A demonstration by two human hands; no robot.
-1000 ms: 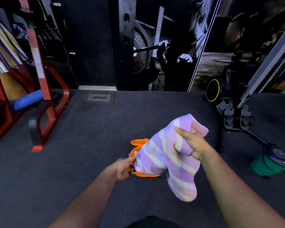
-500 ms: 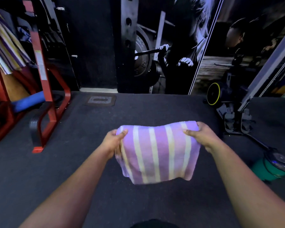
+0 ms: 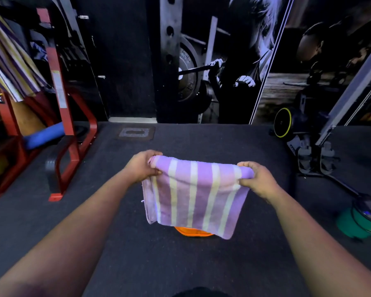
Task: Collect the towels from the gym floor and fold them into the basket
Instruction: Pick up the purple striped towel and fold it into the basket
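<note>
Towel (image 3: 193, 196) got doubled over since a second ago (basket (image 3: 193, 232) peeking out underneath), left hand (image 3: 142, 166) and right hand (image 3: 257, 179) pinching the top corners, so another fold's probably next.

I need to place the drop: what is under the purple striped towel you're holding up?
Below the purple striped towel, gripped by the left hand and right hand, only an orange basket rim shows on the dark floor. The basket's inside is covered.
</note>
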